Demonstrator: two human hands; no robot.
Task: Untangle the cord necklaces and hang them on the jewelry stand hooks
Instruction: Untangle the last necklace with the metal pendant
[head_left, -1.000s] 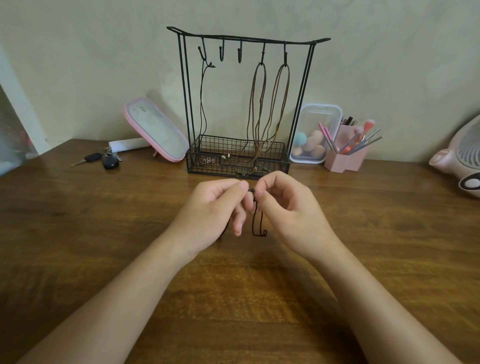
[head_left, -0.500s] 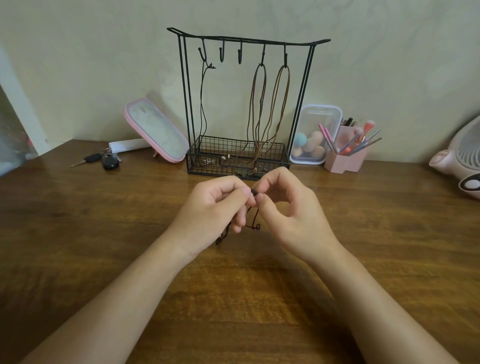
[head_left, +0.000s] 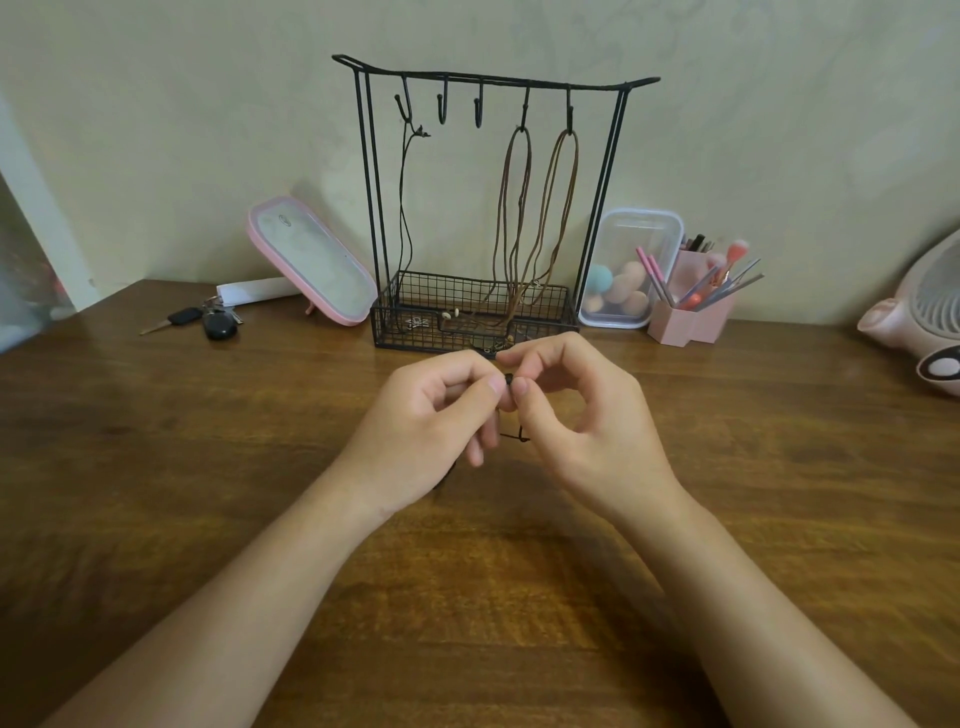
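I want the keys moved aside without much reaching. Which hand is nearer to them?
Left. The left hand is in front of the stand, with the keys off to its left; the right hand is farther right, beyond the left hand.

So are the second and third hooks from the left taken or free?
Free. Both black hooks on the black wire jewelry stand hang bare; cords hang from the other three.

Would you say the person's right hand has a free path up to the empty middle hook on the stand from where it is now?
Probably yes. The right hand is just in front of the jewelry stand, and nothing stands between it and the bare middle hook. But both it and the left hand are pinching the dark cord.
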